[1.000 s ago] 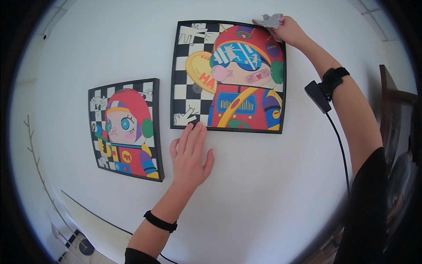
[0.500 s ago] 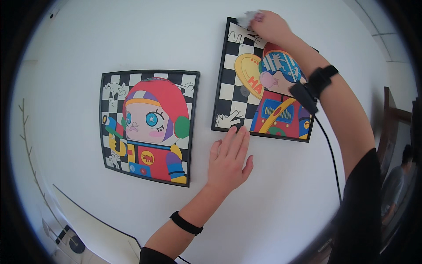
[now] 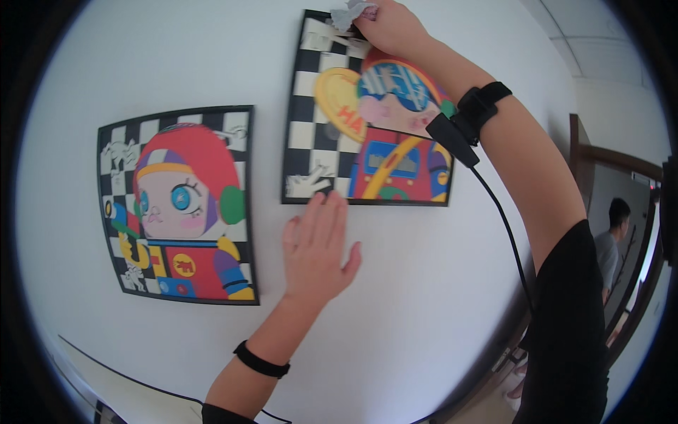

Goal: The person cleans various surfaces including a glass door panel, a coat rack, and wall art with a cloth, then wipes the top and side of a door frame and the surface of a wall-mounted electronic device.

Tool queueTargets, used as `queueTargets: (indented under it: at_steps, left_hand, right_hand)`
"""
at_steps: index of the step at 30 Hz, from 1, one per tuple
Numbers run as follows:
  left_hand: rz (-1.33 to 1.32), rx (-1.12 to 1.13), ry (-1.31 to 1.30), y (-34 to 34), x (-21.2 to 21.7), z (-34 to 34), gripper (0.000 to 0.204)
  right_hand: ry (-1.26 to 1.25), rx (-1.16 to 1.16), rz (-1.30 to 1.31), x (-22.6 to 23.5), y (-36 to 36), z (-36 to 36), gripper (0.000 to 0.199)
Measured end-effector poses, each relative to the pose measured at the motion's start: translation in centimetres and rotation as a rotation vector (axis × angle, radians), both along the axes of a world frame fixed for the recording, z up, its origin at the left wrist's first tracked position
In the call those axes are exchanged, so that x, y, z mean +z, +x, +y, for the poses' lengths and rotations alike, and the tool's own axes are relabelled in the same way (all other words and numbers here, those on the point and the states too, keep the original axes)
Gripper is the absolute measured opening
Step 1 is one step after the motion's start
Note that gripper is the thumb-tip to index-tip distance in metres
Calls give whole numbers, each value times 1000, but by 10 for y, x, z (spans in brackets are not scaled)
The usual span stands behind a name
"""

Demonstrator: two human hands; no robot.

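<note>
My right hand (image 3: 387,28) grips a crumpled greyish-white cloth (image 3: 346,15) against the top edge of a black-framed picture (image 3: 367,99). That picture hangs on the wall and shows a cartoon figure with goggles on a black-and-white check. My right forearm passes in front of its upper right corner. At the picture's lower edge, my left hand (image 3: 316,244) is open, fingers stretched upward and their tips on the frame's bottom, left of its middle. A second framed picture (image 3: 187,205), a figure in a red helmet, hangs lower on the left, untouched.
Both pictures hang on a white wall (image 3: 395,304). A black cable (image 3: 507,219) dangles from the device (image 3: 473,113) on my right wrist. At far right, another person (image 3: 613,240) stands by a brown door frame (image 3: 614,159). A pale panel with a dark edge (image 3: 127,378) lies low left.
My view has turned to the right, so both pictures sit farther left in it. My right hand stays with the cloth at the frame's top, my left hand at its bottom.
</note>
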State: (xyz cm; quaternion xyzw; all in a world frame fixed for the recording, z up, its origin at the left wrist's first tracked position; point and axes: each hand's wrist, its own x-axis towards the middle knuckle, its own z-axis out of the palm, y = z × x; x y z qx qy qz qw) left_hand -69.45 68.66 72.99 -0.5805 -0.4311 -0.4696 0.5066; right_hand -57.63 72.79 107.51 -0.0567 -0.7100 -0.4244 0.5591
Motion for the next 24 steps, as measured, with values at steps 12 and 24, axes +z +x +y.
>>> queueTargets:
  at_steps: [12,24]
  left_hand:
    - [-15,154,-52,14,5,-15,61]
    - [-52,21,-29,2,-1,-13,61]
  right_hand:
    - [-230,-220,168,9,141,88,26]
    - [-206,-243,171,6,2,0,35]
